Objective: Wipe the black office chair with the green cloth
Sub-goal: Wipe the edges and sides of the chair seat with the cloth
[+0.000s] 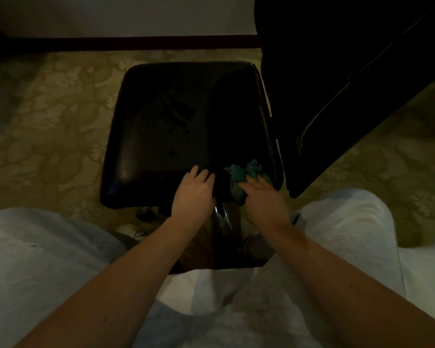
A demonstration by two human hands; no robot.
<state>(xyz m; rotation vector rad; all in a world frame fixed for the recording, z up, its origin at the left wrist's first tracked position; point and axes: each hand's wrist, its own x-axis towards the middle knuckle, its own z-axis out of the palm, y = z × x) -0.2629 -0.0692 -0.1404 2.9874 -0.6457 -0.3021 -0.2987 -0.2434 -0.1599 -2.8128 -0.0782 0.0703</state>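
The black office chair (161, 126) stands on the carpet in front of me, its leather seat seen from above and its backrest (337, 71) rising at the right. A crumpled green cloth (239, 179) lies at the seat's near right corner. My right hand (264, 197) presses on the cloth with its fingers stretched over it. My left hand (194, 189) rests flat on the seat's near edge, just left of the cloth.
Patterned beige carpet (48, 116) surrounds the chair. A dark baseboard (136, 43) and pale wall run along the far side. The chair's chrome column (221, 217) and my shoes (133, 231) show below the seat, with my light sleeves at both sides.
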